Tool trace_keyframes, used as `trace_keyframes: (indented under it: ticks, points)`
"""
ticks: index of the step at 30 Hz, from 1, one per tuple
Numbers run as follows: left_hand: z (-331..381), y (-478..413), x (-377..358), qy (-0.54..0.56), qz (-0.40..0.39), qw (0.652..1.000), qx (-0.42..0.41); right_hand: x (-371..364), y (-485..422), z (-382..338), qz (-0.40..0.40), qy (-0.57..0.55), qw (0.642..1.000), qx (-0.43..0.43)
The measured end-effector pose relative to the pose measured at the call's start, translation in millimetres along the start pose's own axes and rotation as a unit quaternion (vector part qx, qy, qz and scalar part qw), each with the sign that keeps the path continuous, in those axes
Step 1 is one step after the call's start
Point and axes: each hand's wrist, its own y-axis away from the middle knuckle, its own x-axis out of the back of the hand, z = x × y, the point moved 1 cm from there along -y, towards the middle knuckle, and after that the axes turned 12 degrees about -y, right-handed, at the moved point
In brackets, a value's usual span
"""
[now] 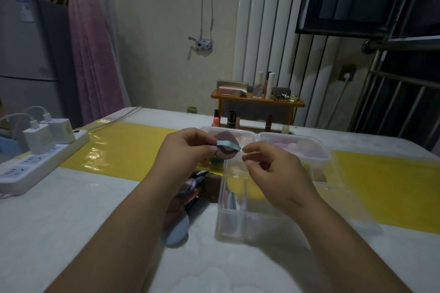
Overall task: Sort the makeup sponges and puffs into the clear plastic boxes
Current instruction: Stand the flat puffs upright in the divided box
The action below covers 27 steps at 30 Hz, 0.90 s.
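My left hand [188,147] pinches a mauve puff [226,146] by its light blue ribbon, holding it above the table. Just right of the puff, my right hand [269,166] has thumb and forefinger nearly together, with nothing visible between them. Below them stands a clear plastic box [238,221] with two thin puffs upright in its left compartment. Two more clear boxes sit behind: one [247,134] with pale sponges, one [316,150] with pink puffs. A pile of loose puffs [190,188] lies under my left forearm, with a blue-grey puff [177,233] nearest me.
A white power strip [35,162] with chargers lies at the left table edge. Lipsticks [232,120] stand behind the boxes. A small wooden shelf [257,100] with cosmetics is beyond the table. A yellow strip [123,147] crosses the white tabletop.
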Motion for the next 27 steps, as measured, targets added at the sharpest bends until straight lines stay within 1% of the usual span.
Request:
trace_keyframes:
  ticks: [3, 8, 12, 16, 18, 23, 27]
  points:
    - [-2, -1, 0, 0.034, -0.027, 0.999, 0.02, 0, 1, -2, 0.002, -0.036, 0.999, 0.001]
    - [-1, 0, -1, 0.053, -0.063, 0.996, 0.019, 0, 2, -9, 0.011, -0.065, 0.997, 0.035]
    - [2, 3, -1, 0.033, -0.097, 0.995, 0.013, 1, 1, -10, 0.033, -0.101, 0.993, 0.048]
    - [2, 6, -2, -0.017, -0.128, 0.991, 0.016, 2, 1, -9, 0.045, -0.102, 0.993, 0.047]
    - [4, 5, -2, -0.024, -0.114, 0.993, 0.016, 3, 1, -9, 0.04, -0.109, 0.992, 0.041]
    - [4, 2, 2, -0.013, -0.043, 0.999, 0.008, 3, 4, -13, 0.014, -0.091, 0.995, 0.033]
    - [1, 0, 3, -0.027, -0.027, 0.999, 0.007, 2, 4, -13, -0.014, -0.059, 0.998, 0.021]
